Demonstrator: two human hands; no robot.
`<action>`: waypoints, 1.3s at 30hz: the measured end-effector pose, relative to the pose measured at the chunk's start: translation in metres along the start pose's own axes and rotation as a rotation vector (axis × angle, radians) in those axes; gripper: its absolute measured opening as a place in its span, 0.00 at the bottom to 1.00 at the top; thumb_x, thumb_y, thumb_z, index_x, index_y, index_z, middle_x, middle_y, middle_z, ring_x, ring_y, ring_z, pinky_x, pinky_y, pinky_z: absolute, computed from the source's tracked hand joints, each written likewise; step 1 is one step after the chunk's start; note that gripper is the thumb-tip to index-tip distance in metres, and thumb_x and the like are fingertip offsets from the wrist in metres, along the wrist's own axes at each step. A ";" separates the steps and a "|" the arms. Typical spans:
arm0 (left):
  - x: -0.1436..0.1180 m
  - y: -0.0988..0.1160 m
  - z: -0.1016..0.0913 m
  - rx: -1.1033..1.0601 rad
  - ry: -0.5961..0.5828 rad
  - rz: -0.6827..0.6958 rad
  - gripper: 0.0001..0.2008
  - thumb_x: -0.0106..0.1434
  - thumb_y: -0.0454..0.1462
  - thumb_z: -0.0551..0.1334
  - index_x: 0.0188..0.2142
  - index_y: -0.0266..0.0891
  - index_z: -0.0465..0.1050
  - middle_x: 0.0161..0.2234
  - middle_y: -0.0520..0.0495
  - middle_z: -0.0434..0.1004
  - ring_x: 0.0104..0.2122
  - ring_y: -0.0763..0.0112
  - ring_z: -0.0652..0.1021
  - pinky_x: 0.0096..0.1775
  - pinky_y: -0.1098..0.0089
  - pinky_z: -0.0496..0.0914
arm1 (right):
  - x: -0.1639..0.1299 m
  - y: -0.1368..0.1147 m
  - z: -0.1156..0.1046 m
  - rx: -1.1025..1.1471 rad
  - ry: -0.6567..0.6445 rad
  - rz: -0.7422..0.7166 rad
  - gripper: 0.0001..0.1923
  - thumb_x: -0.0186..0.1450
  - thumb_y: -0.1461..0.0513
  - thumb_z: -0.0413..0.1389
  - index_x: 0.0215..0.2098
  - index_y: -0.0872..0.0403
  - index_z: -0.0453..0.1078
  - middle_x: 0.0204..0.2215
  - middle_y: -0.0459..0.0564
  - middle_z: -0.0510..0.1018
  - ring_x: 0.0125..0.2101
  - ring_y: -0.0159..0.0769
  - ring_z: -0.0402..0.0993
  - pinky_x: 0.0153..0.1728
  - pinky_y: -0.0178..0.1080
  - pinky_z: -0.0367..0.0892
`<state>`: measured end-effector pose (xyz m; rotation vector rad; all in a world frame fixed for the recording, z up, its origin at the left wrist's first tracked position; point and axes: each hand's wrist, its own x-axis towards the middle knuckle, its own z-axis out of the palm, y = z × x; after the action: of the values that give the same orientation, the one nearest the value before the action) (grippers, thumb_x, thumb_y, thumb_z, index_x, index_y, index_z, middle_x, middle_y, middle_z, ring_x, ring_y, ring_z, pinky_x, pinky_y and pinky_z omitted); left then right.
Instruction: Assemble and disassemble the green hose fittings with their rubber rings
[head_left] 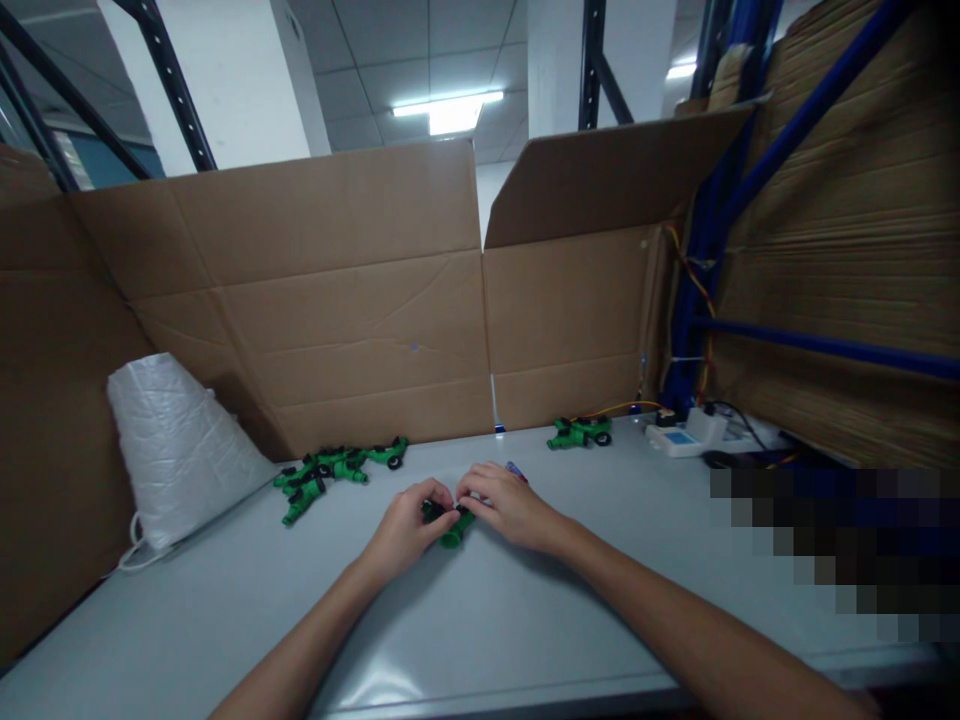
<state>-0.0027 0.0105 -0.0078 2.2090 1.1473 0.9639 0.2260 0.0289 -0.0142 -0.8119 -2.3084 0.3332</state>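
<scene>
A small green and black toy vehicle [453, 536] sits at the middle of the table, mostly covered by my fingers. My left hand [411, 522] grips its left side with thumb and fingers closed. From the other side, my right hand [511, 508] pinches its top, the fingertips of both hands nearly meeting. Just beyond my right hand, a narrow blue-purple object [516, 471] shows partly; I cannot make out its kind. Further back on the left lies a cluster of several similar green toys [330, 470] with black wheels. Another green toy [579, 433] stands at the back right.
A white quilted bundle [180, 450] with a white cord stands at the table's left. Cardboard panels [360, 320] wall the back and sides. A white power strip [675, 440] with cables lies at the back right, beside a blue metal post [686, 340].
</scene>
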 end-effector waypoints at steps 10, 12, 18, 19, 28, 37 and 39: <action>-0.001 -0.001 -0.001 0.018 -0.002 0.008 0.08 0.67 0.42 0.68 0.39 0.39 0.78 0.37 0.46 0.82 0.38 0.64 0.80 0.41 0.69 0.71 | 0.000 -0.002 0.000 -0.030 -0.002 -0.014 0.06 0.75 0.60 0.57 0.43 0.52 0.76 0.41 0.50 0.77 0.47 0.41 0.71 0.49 0.40 0.64; -0.001 -0.002 -0.001 0.020 -0.002 0.003 0.09 0.67 0.43 0.68 0.39 0.39 0.78 0.37 0.46 0.83 0.37 0.64 0.80 0.40 0.69 0.70 | 0.000 -0.002 0.000 -0.037 -0.008 -0.012 0.06 0.76 0.60 0.57 0.43 0.52 0.76 0.41 0.50 0.77 0.47 0.41 0.71 0.49 0.40 0.64; 0.000 -0.003 0.000 0.069 -0.019 -0.006 0.08 0.67 0.42 0.67 0.39 0.40 0.80 0.38 0.45 0.84 0.39 0.62 0.80 0.42 0.68 0.69 | 0.001 0.000 0.003 -0.057 -0.012 0.001 0.08 0.77 0.60 0.54 0.44 0.52 0.75 0.42 0.51 0.77 0.47 0.41 0.70 0.50 0.41 0.63; 0.000 -0.003 0.000 0.080 -0.016 -0.004 0.08 0.67 0.42 0.67 0.39 0.41 0.81 0.38 0.45 0.84 0.39 0.62 0.80 0.42 0.67 0.69 | 0.000 0.000 0.003 -0.051 -0.015 -0.004 0.08 0.77 0.60 0.54 0.45 0.51 0.75 0.42 0.51 0.77 0.47 0.41 0.70 0.50 0.41 0.63; 0.000 -0.001 -0.002 0.153 0.001 -0.001 0.08 0.67 0.43 0.67 0.37 0.41 0.83 0.36 0.46 0.85 0.38 0.61 0.80 0.41 0.67 0.69 | 0.001 -0.003 0.002 -0.089 -0.020 -0.013 0.10 0.79 0.59 0.51 0.44 0.52 0.74 0.42 0.50 0.76 0.46 0.41 0.69 0.48 0.41 0.62; -0.002 0.005 -0.004 0.168 0.010 0.021 0.08 0.67 0.42 0.67 0.36 0.42 0.82 0.36 0.46 0.85 0.39 0.60 0.80 0.43 0.66 0.69 | 0.001 -0.004 0.002 -0.144 -0.035 -0.014 0.10 0.79 0.59 0.51 0.44 0.52 0.73 0.42 0.51 0.75 0.47 0.41 0.69 0.48 0.41 0.62; -0.002 0.005 -0.003 0.162 0.014 0.030 0.08 0.67 0.43 0.67 0.37 0.42 0.82 0.36 0.46 0.85 0.39 0.61 0.80 0.44 0.66 0.69 | 0.001 -0.004 0.003 -0.142 -0.032 -0.012 0.10 0.79 0.59 0.51 0.44 0.52 0.73 0.42 0.51 0.76 0.46 0.41 0.70 0.48 0.41 0.62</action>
<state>-0.0034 0.0060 -0.0030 2.3561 1.2417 0.9289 0.2216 0.0262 -0.0143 -0.8668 -2.3870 0.1799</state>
